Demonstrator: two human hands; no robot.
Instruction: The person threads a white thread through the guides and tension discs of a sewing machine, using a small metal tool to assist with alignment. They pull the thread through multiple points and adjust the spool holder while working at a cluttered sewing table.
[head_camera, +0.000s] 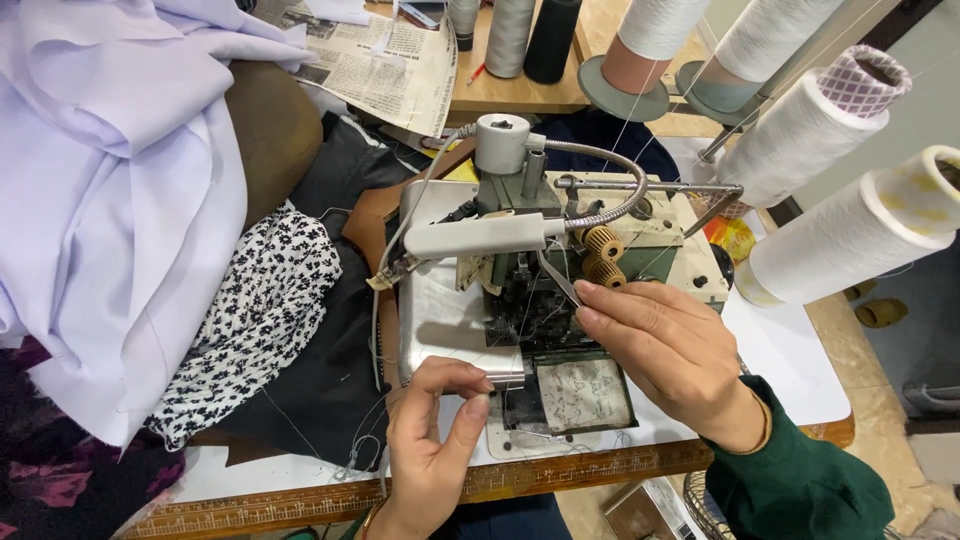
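Note:
An overlock sewing machine (650, 235) stands on a white table (780, 360), with a white gooseneck lamp (480, 238) clamped over it. My right hand (665, 355) pinches thin metal tweezers (556, 277) that point into the machine's needle area. My left hand (435, 440) sits at the front of the machine, thumb and forefinger closed on a fine thread by the small metal cover (505, 377). A worn paper-covered plate (583, 393) lies just right of that hand.
Large white thread cones (815, 125) stand at the right. Pale lilac cloth (110, 190), a black-and-white floral fabric (255, 310) and dark cloth (320, 390) pile up at the left. A newspaper (385, 65) and more spools (510, 35) lie behind. A ruler strip (300, 500) edges the table.

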